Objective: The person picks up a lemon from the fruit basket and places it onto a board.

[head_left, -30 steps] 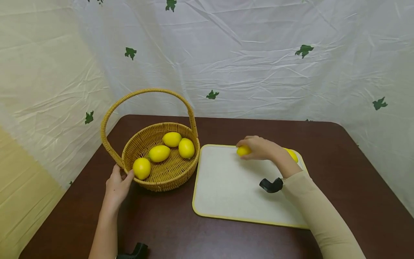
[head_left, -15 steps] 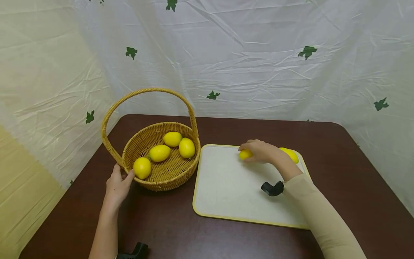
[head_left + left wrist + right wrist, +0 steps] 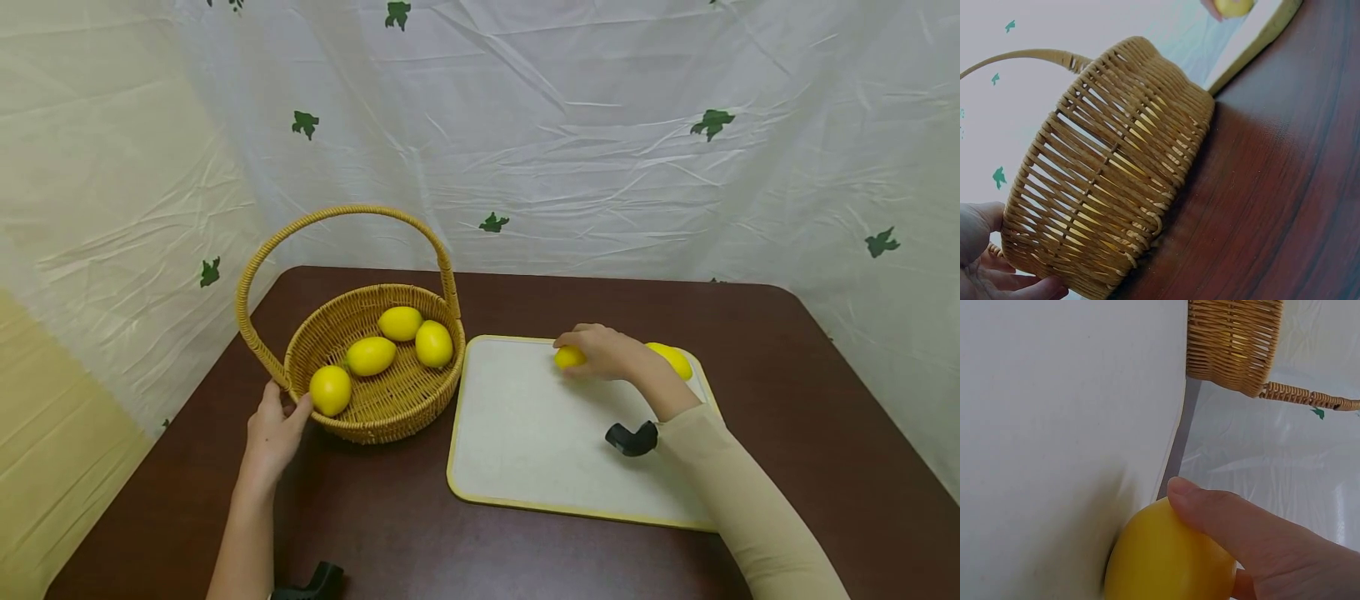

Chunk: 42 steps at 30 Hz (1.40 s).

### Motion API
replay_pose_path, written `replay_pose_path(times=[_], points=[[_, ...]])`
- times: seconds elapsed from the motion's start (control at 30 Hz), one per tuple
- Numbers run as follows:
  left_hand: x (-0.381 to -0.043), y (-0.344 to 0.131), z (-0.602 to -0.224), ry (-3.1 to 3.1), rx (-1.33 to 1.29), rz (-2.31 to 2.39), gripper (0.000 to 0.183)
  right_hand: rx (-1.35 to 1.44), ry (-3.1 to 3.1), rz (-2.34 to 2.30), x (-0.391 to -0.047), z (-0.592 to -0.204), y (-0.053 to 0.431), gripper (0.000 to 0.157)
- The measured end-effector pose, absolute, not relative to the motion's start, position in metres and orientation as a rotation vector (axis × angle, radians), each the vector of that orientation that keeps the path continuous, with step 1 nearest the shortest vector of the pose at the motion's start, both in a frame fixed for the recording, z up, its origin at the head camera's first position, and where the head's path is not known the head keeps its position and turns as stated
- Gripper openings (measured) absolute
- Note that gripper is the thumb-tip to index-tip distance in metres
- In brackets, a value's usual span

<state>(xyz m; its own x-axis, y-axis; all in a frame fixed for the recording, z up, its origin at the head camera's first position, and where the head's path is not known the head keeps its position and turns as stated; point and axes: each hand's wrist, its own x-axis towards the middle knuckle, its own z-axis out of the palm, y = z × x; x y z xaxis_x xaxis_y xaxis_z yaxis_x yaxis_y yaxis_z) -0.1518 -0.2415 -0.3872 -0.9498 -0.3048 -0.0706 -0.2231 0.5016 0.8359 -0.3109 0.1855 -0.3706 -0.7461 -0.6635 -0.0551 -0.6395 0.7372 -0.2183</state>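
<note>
A round wicker basket [image 3: 390, 427] with a tall hooped handle stands at the left. Several yellow lemons [image 3: 371, 357] lie inside it. My left hand [image 3: 273, 429] grips its near left rim beside the handle's foot; in the left wrist view, thumb and fingers straddle the basket's rim. Over the far part of a white board [image 3: 525, 433], my right hand [image 3: 606, 352] holds a lemon [image 3: 568, 357] between thumb and fingers. Seen from the right wrist, this lemon [image 3: 1166, 556] sits right at the board's surface. Its lower side is cut off there.
More yellow fruit [image 3: 675, 362] lies at the board's far right corner, partly behind my right forearm. The board has a raised yellow edge and lies on a dark brown table [image 3: 390, 533]. A white cloth [image 3: 585, 192] with green leaf shapes hangs behind.
Since a second ago my right hand has shifted slightly right and nearer with the lemon. Over the last half second it barely moves. The left hand and basket stay put.
</note>
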Motion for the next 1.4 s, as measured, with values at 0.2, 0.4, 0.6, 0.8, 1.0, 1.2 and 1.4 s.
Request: replay_pose_path(times=[0.2, 0.4, 0.6, 0.8, 1.0, 1.2, 1.4], points=[[-0.1521, -0.2416, -0.3871, -2.645, 0.464, -1.454, 0.059, -1.051, 2.804, -0.308, -0.3106, -0.3713, 0.1854, 0.040], [-0.1513, -0.2411, -0.3866, -2.651, 0.471, -1.453, 0.060, -1.032, 2.796, -0.318, -0.3116, -0.3701, 0.1857, 0.045], [-0.1509, -0.2409, -0.3867, -2.650, 0.470, -1.448, 0.059, -1.039, 2.787, -0.346, -0.3120, -0.3708, 0.1861, 0.046], [-0.1510, -0.2412, -0.3865, -2.650, 0.472, -1.458, 0.059, -1.043, 2.790, -0.348, -0.3115, -0.3696, 0.1860, 0.046], [-0.1507, -0.2411, -0.3865, -2.648, 0.483, -1.465, 0.059, -1.037, 2.788, -0.361, -0.3101, -0.3686, 0.1844, 0.045], [-0.1507, -0.2413, -0.3871, -2.645, 0.486, -1.461, 0.058, -1.015, 2.792, -0.347, -0.3091, -0.3669, 0.1823, 0.046], [-0.1508, -0.2412, -0.3866, -2.650, 0.473, -1.461, 0.059, -1.033, 2.799, -0.351, -0.3089, -0.3624, 0.1807, 0.047]])
